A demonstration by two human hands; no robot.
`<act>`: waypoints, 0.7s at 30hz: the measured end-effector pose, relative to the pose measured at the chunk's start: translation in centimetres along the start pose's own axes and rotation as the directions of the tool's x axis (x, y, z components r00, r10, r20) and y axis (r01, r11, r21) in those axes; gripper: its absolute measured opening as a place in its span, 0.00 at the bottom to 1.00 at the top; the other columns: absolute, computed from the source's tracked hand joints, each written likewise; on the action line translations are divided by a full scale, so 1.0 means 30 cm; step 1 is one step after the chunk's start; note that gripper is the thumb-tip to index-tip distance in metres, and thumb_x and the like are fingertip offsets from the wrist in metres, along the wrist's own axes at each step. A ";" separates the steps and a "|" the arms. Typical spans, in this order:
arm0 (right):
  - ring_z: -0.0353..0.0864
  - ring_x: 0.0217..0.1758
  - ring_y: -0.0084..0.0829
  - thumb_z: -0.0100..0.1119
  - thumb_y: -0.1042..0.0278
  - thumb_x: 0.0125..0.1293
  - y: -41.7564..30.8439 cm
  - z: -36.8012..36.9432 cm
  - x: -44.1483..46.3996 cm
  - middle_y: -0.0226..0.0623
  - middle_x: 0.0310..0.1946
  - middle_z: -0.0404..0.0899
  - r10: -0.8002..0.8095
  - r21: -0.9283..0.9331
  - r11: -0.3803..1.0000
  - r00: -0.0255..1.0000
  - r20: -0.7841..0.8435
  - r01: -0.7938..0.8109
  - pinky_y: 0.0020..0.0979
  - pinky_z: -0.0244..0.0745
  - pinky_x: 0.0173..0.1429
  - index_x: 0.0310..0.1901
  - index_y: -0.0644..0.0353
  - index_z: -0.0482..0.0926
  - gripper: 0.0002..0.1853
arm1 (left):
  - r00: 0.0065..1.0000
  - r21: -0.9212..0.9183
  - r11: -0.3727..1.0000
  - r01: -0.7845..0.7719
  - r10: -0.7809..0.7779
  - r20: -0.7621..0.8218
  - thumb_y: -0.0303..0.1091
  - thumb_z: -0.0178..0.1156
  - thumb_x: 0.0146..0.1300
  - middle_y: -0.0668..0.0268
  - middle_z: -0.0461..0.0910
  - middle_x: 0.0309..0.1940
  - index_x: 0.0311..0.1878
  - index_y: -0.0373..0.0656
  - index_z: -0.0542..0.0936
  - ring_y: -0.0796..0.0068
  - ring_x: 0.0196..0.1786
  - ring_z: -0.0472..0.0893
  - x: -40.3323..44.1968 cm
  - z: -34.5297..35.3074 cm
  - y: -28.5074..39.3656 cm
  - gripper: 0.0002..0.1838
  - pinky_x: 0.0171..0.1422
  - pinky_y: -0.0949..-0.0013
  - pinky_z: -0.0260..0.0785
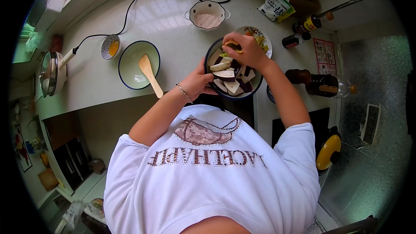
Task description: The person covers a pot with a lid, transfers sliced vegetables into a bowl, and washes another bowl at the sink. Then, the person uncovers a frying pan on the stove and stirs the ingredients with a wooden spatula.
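Above frame centre, the left hand [198, 82] gripping the blue-rimmed bowl [256, 86] should brace it while the right hand [248, 51], closed on a yellow-green piece [232, 43], works low over eggplant wedges [224, 74].

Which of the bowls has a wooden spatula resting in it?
The pale green bowl with dark rim, left of the eggplant bowl; no other visible bowl holds a wooden spatula.

Two bare hands [198, 81] [249, 51]; one dark-rimmed round bowl [256, 83]; left, one pale-green round bowl [130, 63], one wooden spatula [150, 73], one small grey-patterned bowl [105, 48]; far, one white two-handled bowl [204, 26].
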State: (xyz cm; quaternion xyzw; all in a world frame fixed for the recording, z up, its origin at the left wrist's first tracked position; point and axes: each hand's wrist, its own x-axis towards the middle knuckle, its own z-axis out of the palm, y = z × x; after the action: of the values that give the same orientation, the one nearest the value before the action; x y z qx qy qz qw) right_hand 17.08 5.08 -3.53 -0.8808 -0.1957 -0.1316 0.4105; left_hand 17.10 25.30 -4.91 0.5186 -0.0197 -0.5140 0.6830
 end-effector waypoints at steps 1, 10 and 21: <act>0.77 0.31 0.27 0.57 0.71 0.55 0.007 0.000 0.001 0.35 0.27 0.77 0.001 0.001 1.000 1.000 0.000 -0.001 0.24 0.72 0.37 0.34 0.60 0.72 0.06 | 1.000 0.000 1.000 0.001 -0.001 0.000 0.20 0.42 0.57 0.64 0.62 0.57 0.66 0.57 0.46 0.67 0.53 0.73 0.003 -0.002 -0.002 0.35 0.47 0.57 0.74; 0.77 0.32 0.22 0.55 0.63 0.60 0.288 -0.081 -0.081 0.33 0.27 0.78 0.529 0.504 0.815 0.723 -0.443 -0.288 0.23 0.70 0.39 0.38 0.61 0.72 0.11 | 0.998 -0.044 0.999 -0.020 0.017 -0.060 0.19 0.41 0.56 0.63 0.61 0.59 0.67 0.61 0.43 0.66 0.54 0.71 0.015 -0.079 -0.057 0.38 0.47 0.57 0.74; 0.77 0.38 0.42 0.55 0.54 0.57 0.436 -0.020 -0.176 0.38 0.35 0.78 0.583 -0.390 0.625 0.736 -0.345 -0.677 0.38 0.72 0.38 0.41 0.54 0.72 0.15 | 0.988 -0.102 0.995 -0.013 -0.003 -0.155 0.18 0.41 0.55 0.62 0.63 0.57 0.67 0.60 0.44 0.65 0.51 0.75 -0.039 -0.128 -0.068 0.38 0.46 0.58 0.75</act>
State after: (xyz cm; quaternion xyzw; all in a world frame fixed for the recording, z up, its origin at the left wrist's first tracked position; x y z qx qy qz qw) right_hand 18.26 -4.30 -14.03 -0.9503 0.2055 -0.1055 0.2089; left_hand 17.31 28.93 -7.57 0.5212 0.0585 -0.4706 0.7095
